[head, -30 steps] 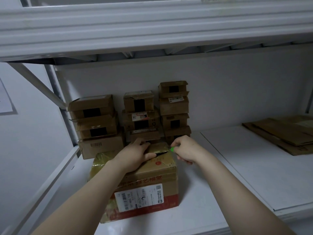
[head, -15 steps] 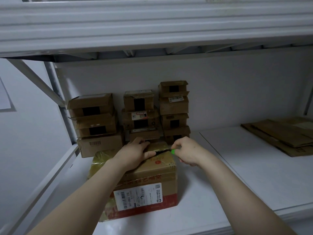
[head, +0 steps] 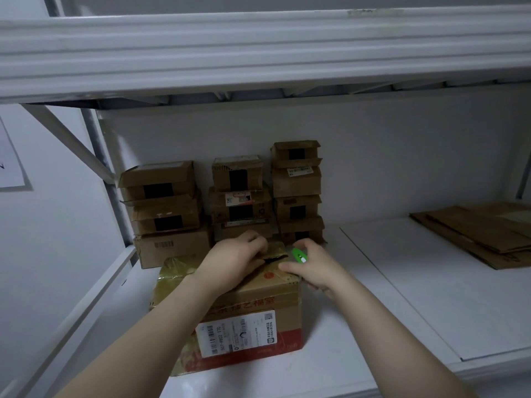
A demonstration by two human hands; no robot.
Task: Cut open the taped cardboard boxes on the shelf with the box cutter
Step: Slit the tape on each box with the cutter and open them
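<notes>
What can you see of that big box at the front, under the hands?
The front box is brown cardboard, standing flat on the shelf before stacks of smaller boxes. Its near side bears a white shipping label, red printing and a red band along the bottom; yellowish tape wraps its left end. A dark slit gapes in the top seam. The left hand grips the top flap; the right hand, holding a green box cutter, touches the top.

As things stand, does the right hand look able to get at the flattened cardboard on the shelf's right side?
Probably yes: bare shelf lies between the right hand and the flattened cardboard, though that hand holds the box cutter.
</notes>
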